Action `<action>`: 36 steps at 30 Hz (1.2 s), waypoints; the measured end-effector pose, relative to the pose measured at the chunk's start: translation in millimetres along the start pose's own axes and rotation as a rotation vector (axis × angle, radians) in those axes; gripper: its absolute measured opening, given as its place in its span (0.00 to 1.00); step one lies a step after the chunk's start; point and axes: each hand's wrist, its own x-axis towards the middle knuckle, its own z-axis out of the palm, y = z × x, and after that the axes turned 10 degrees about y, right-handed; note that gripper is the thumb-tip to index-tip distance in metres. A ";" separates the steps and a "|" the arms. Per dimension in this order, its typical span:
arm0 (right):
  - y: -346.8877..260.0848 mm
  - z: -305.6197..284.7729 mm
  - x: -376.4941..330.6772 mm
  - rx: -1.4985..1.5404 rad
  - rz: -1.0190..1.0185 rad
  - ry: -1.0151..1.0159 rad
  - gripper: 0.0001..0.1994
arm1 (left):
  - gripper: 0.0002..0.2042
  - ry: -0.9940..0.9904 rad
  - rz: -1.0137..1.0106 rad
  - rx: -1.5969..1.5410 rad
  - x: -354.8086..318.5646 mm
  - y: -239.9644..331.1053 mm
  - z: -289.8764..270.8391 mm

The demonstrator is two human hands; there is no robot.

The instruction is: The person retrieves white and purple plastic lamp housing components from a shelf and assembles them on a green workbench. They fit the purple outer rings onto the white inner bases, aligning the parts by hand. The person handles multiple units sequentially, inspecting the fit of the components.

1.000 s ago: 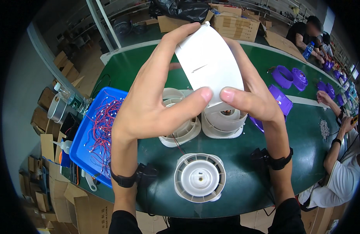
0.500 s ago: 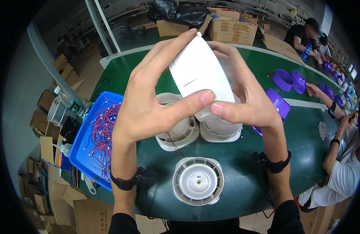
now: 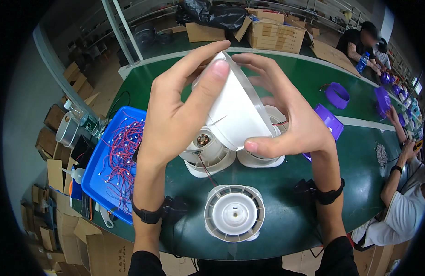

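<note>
Holding a white shell [image 3: 233, 112] tilted above the tabletop [image 3: 281, 202], pinching its top with left hand [image 3: 168, 115] fingers and its low end between right hand [image 3: 302, 126] thumb and bent fingers, likely against wobbling, with wires [image 3: 122, 152] heaped in a blue tray [image 3: 95, 172], maybe against spilling

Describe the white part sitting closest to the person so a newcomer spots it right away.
Start with the big green table and go to the middle of the edge nearest the person. There lies a round white part, ribs ringing its pale central disc. Unlike the two white housings farther back, it lies nearest the person.
</note>
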 end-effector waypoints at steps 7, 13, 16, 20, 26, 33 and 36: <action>4.1 -2.6 -0.5 0.024 -0.012 -0.009 0.56 | 0.22 0.074 0.268 0.143 -4.1 -5.7 10.6; 0.9 -2.0 -1.1 0.082 0.006 -0.045 0.57 | 0.21 0.040 0.105 0.050 -3.0 2.9 0.6; 1.8 -1.7 -0.8 0.100 0.023 -0.041 0.57 | 0.22 0.043 0.120 0.010 -1.9 -1.6 1.8; 4.3 -2.8 -0.7 0.096 -0.025 -0.017 0.57 | 0.27 0.015 0.168 -0.039 0.4 -6.0 0.9; 6.7 -1.2 0.3 0.030 -0.099 -0.019 0.58 | 0.33 -0.022 0.192 0.013 -2.6 1.9 -1.1; 7.9 -2.0 1.8 0.254 -0.049 -0.052 0.59 | 0.22 0.102 0.104 0.047 -2.2 10.1 -0.6; 8.5 0.6 1.5 0.414 -0.060 -0.042 0.60 | 0.21 0.083 0.138 -0.100 1.4 3.9 -4.0</action>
